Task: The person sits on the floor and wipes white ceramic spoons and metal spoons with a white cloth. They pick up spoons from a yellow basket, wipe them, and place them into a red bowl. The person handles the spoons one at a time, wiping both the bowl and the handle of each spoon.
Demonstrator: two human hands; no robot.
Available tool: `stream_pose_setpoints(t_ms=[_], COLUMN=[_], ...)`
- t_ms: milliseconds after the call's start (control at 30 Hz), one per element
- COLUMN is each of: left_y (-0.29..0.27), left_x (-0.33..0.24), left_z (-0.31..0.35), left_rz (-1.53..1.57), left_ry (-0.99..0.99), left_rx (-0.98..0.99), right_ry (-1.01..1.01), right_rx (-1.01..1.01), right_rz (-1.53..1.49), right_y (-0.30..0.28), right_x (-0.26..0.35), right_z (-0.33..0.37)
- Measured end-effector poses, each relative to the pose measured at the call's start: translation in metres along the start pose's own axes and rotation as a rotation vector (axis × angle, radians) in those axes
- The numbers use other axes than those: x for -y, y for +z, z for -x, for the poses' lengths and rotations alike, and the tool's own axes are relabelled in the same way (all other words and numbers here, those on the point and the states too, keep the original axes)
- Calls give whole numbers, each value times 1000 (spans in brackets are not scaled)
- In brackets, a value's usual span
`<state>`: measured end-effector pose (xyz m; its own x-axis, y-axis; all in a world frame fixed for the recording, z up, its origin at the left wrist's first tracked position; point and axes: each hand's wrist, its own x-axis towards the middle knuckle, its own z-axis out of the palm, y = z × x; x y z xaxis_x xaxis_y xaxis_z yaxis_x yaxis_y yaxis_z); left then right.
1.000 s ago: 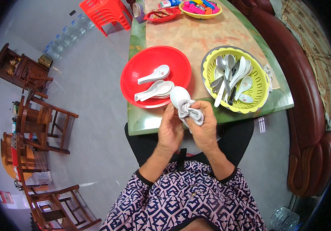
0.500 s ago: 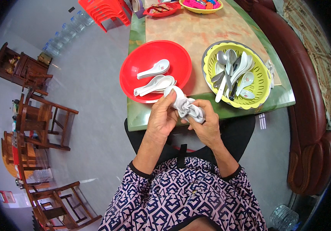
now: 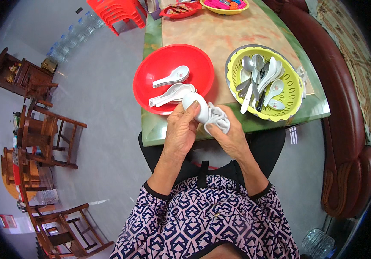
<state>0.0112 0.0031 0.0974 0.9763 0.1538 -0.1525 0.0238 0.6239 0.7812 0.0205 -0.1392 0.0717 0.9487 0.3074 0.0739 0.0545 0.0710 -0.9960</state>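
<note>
My left hand (image 3: 181, 131) grips a white soup spoon (image 3: 190, 102) by its bowl, the thumb pressed on the rounded back. A pale grey cloth (image 3: 218, 119) is bunched in my right hand (image 3: 233, 136) and wraps the handle side of the spoon, hiding that part. Both hands meet just over the table's near edge. Beyond my left hand is a red round basin (image 3: 151, 64) with two stacks of white soup spoons (image 3: 177, 75) lying in it. To the right sits a yellow slotted basket (image 3: 295, 101), holding several metal spoons (image 3: 258, 62) and white soup spoons (image 3: 275, 89).
The marble-patterned table (image 3: 151, 134) has a green border. At its far end stand a red dish (image 3: 177, 15) and a yellow bowl (image 3: 224, 12) of colourful pieces. A brown leather sofa (image 3: 336, 108) runs along the right. Wooden chairs (image 3: 71, 228) and red stools (image 3: 118, 15) stand left.
The spoon has turned so that more of its rounded back shows. My right hand and the cloth have shifted, with the cloth less twisted around the spoon.
</note>
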Motion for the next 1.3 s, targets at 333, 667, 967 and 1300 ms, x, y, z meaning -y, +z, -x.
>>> stream_pose_setpoints(t_ms=[333, 667, 967, 1300], left_y=[3, -14, -14, -27], left_x=[10, 15, 20, 26], left_z=[2, -7, 3, 5], left_rz=[-92, -28, 298, 298], left_ry=[48, 127, -67, -128], left_rx=[-23, -6, 145, 195], right_ry=[-522, -608, -653, -487], right_rx=[-266, 40, -277, 247], right_rz=[490, 691, 657, 612], right_y=[14, 5, 11, 7], right_x=[-12, 4, 11, 18], right_z=[7, 21, -13, 1])
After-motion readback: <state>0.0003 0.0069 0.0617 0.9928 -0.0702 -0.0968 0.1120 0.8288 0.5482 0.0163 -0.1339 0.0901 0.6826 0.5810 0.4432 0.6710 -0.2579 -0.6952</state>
